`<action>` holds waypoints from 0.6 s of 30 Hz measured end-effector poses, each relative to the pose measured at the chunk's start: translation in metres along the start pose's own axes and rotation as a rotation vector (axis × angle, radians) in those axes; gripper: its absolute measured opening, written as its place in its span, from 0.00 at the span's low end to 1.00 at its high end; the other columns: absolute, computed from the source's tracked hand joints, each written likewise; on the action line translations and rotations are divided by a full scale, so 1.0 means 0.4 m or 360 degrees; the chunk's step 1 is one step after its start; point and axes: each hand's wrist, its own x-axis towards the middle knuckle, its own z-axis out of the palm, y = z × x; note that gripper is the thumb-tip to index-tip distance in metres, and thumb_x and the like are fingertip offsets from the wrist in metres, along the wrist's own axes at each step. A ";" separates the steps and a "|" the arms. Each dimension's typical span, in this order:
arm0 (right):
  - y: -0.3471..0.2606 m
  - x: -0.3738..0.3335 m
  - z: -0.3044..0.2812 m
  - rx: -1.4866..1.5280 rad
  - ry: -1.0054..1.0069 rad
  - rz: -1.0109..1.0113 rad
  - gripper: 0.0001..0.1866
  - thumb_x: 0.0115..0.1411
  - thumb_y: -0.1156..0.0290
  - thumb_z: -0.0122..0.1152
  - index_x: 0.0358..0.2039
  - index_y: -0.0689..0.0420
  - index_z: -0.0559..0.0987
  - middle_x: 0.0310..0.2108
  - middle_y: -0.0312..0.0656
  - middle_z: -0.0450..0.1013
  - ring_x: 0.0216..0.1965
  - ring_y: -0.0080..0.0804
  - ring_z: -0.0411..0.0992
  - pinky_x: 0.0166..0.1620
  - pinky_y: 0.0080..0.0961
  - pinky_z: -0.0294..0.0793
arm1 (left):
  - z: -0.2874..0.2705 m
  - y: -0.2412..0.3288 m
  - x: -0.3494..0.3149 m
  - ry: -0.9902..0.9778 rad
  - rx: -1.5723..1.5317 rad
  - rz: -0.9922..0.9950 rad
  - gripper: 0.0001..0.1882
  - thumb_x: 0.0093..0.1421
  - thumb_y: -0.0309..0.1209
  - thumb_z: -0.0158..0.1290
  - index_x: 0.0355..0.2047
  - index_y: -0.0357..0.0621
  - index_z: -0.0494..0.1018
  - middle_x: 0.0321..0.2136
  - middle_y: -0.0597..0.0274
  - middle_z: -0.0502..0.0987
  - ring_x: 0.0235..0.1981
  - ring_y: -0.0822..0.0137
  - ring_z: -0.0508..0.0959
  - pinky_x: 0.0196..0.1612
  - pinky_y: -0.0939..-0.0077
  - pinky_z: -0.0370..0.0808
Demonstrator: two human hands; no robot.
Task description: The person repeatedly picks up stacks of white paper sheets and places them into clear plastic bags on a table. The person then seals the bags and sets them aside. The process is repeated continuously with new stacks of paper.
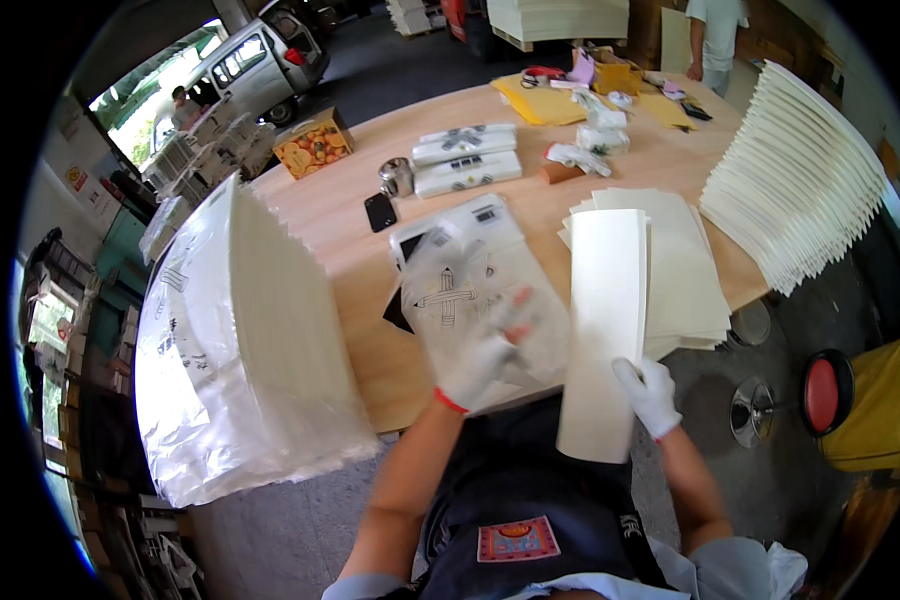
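Observation:
My right hand (650,396), in a white glove, grips the right edge of a long cream sheet (603,300) that looks curved or folded. The sheet is held upright at the table's front edge. My left hand (483,366), gloved with a red cuff and bare fingertips, is smeared by motion over a clear printed plastic bag (470,280). Whether its fingers hold the bag cannot be made out. More bags and a dark sheet lie under that one. Right of the held sheet, a loose pile of cream sheets (675,270) rests on the table.
A tall plastic-wrapped stack (195,350) stands on the left, a fanned cream stack (795,175) on the right. Farther back are white rolled packs (467,175), a phone (380,212), a metal cup (396,177) and a fruit-printed box (314,143). A person (716,40) stands beyond the table.

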 end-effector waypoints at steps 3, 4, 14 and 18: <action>-0.070 0.006 -0.073 -0.0467 -0.0089 -0.0830 0.13 0.54 0.57 0.60 0.28 0.55 0.79 0.24 0.45 0.73 0.25 0.39 0.74 0.27 0.33 0.71 | -0.108 0.158 -0.032 0.0132 -0.0355 0.0341 0.31 0.61 0.36 0.48 0.63 0.42 0.55 0.61 0.64 0.58 0.59 0.67 0.61 0.61 0.75 0.57; -0.086 0.007 -0.093 -0.0674 -0.0080 -0.1129 0.12 0.53 0.58 0.60 0.28 0.53 0.78 0.24 0.44 0.73 0.25 0.37 0.74 0.27 0.33 0.72 | -0.128 0.195 -0.038 0.0074 -0.0393 0.0392 0.31 0.61 0.36 0.48 0.63 0.41 0.55 0.61 0.63 0.58 0.60 0.67 0.60 0.60 0.75 0.58; -0.118 0.158 0.035 0.0119 -0.1083 -0.0282 0.19 0.58 0.52 0.56 0.29 0.57 0.79 0.26 0.44 0.76 0.23 0.26 0.73 0.31 0.29 0.71 | 0.094 0.042 -0.273 0.0307 0.1166 0.0355 0.25 0.56 0.27 0.52 0.55 0.43 0.65 0.39 0.61 0.77 0.36 0.68 0.77 0.38 0.76 0.72; -0.159 0.147 0.100 0.0366 -0.0867 -0.0351 0.14 0.53 0.61 0.60 0.33 0.58 0.78 0.31 0.42 0.76 0.33 0.32 0.74 0.38 0.29 0.72 | 0.100 -0.002 -0.274 -0.0090 0.1949 0.1323 0.13 0.45 0.24 0.57 0.33 0.52 0.77 0.28 0.63 0.77 0.26 0.63 0.77 0.28 0.72 0.73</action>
